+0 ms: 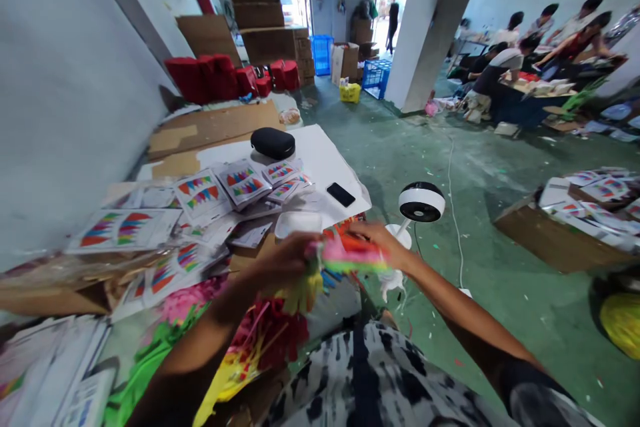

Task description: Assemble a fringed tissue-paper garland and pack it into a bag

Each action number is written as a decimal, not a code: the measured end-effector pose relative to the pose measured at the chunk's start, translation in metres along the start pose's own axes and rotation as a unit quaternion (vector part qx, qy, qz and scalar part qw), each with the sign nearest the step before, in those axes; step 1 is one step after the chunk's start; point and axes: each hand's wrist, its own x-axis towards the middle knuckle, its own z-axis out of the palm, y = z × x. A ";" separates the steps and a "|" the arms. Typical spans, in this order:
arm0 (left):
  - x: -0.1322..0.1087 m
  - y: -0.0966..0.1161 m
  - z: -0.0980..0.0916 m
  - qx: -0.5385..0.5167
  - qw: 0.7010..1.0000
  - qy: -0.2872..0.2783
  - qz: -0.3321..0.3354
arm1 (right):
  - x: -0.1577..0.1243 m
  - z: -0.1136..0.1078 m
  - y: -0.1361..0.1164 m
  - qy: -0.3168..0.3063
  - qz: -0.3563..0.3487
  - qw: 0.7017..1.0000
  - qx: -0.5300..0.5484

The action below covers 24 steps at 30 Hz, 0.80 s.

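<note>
A bundle of pink, orange and yellow-green strips (350,253), blurred by motion, stretches between my two hands above the front of the table. My left hand (299,255) is closed on its left end, near the white tray (299,223). Over the right end, the fingers of my right hand (376,237) are closed on it. Yellow and blue strips (307,290) hang below my left hand. Nearer my lap lie red strips (275,330), yellow material (225,373) and green material (150,353). Motion smears the fingertips.
Packets printed with coloured pennants (200,197) cover the table's left. A black case (273,143) and phone (341,195) lie on the white surface (320,153). To the right stand a white fan (421,202) with a floor cable and a carton of packets (560,233). People work far right.
</note>
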 end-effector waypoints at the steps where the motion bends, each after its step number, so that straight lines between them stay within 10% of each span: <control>1: 0.001 -0.004 -0.007 -0.062 0.996 0.049 -0.032 | -0.003 0.009 -0.001 -0.005 -0.004 1.000 0.002; 5: 0.009 -0.023 -0.018 0.027 0.969 0.205 -0.132 | -0.007 0.031 -0.022 -0.083 -0.043 0.995 -0.026; 8: 0.006 -0.021 0.003 0.199 0.968 0.121 -0.096 | 0.005 0.010 -0.026 -0.044 -0.047 0.998 -0.027; 11: 0.000 -0.013 0.016 0.122 0.992 0.000 0.009 | 0.015 -0.007 -0.008 0.007 -0.003 1.000 -0.026; 17: 0.009 -0.024 -0.002 0.127 0.964 0.215 -0.096 | 0.003 0.026 -0.005 -0.077 -0.012 0.997 -0.027; 22: 0.004 -0.021 0.018 0.114 0.992 -0.047 -0.001 | 0.017 0.006 -0.007 -0.035 -0.020 0.999 0.000; 24: 0.005 -0.018 0.016 0.020 0.999 -0.024 -0.004 | 0.019 0.005 0.001 -0.031 -0.031 0.999 0.003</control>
